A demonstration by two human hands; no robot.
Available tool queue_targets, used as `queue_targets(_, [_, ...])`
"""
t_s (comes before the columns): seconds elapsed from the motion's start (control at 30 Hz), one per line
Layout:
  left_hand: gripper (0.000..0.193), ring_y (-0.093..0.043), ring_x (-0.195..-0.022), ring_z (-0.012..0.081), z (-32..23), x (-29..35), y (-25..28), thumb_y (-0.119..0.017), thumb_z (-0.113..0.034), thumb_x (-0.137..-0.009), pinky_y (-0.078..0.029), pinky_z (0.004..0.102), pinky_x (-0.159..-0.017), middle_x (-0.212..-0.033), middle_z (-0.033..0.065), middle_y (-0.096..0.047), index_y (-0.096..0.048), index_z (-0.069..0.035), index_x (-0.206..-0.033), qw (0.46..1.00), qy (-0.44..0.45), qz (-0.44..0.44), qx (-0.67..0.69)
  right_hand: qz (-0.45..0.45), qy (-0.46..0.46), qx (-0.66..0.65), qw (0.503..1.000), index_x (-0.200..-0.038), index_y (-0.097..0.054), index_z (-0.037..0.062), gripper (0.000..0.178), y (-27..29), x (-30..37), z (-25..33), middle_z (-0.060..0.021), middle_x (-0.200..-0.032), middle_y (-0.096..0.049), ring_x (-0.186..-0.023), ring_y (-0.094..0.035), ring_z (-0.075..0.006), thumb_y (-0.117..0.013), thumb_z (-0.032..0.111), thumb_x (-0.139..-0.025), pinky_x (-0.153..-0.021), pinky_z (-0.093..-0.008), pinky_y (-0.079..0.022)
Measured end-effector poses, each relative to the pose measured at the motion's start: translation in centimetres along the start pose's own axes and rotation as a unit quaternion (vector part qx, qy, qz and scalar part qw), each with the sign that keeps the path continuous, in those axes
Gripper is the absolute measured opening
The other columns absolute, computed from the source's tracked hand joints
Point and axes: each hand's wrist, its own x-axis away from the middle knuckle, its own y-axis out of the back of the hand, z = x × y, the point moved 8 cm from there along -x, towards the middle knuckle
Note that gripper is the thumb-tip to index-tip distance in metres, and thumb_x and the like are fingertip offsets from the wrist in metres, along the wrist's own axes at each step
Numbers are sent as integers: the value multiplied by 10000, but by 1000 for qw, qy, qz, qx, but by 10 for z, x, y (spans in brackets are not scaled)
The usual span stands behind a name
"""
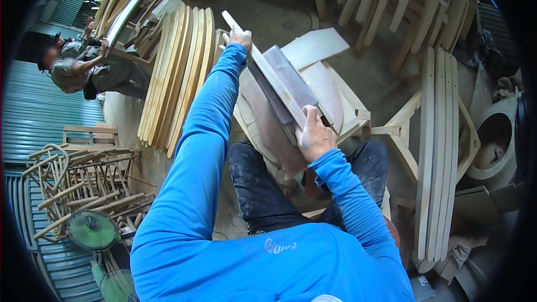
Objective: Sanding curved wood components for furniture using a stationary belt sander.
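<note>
Left hand [238,38]: has fingers bent close around the pale wood strip [271,80], up by its far end.
Right hand [318,135]: has hold of the near end of the same strip, thumb on top, some fingers hidden.
Place of the strip: slants between both hands, out in front of the body, far end to the left.
Grey block [291,75]: lies just beside the strip, on its right; cannot tell if touching it.
Brown curved board [282,140]: lies below the strip, near the knees [249,170].
Pale flat board [315,48]: lies past the grey block.
Left slats [182,78]: stand in a bent, yellowish row near the left arm.
Right slats [439,156]: lie long and side by side, well apart from the right hand.
Green fan [94,230]: sits at lower left, by a heap of wooden frames [84,190].
Other person [84,72]: stands far left, in a dark hat, near more curved wood.
</note>
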Motion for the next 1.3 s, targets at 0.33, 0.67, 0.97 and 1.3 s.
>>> queue_targets(0.33, [1002, -12, -1599, 392, -139, 268, 27, -585, -326, -813, 48, 631, -1244, -1682, 236, -235, -115, -12, -1641, 986, 33, 15, 162, 48, -14, -19, 999, -1427, -367, 123, 650, 31, 101, -58, -264, -1101, -641, -925, -670, -492, -686, 97, -861, -786, -598, -528])
queue_targets(0.67, [981, -12, -1608, 348, -128, 232, 30, -564, -295, -825, 53, 624, -1250, -1674, 232, -271, -106, -44, -1655, 982, 73, 9, 171, -57, 129, 9, 990, -1433, -527, 27, 707, 60, 158, -69, -210, -1265, -586, -1149, -586, -412, -700, 17, -748, -989, -464, -495])
queue_targets(0.97, [941, -81, -1603, 332, -79, 109, 21, -545, -325, -870, -18, 601, -1269, -1687, 170, -259, -89, -109, -1665, 960, 129, 74, 236, -78, 172, 182, 965, -1381, -590, 55, 721, 49, 52, 4, -201, -1556, -423, -1473, -312, -437, -773, 122, -686, -1203, -604, -205])
queue_targets(1.3, [782, -123, -1586, 396, -26, -30, -12, -491, -432, -948, -30, 643, -1251, -1653, 182, -335, -256, -147, -1637, 965, 147, 86, 197, -73, 176, 194, 962, -1370, -579, 89, 652, 4, -73, 47, -145, -1586, -425, -1519, -258, -419, -725, 268, -761, -1236, -609, -131])
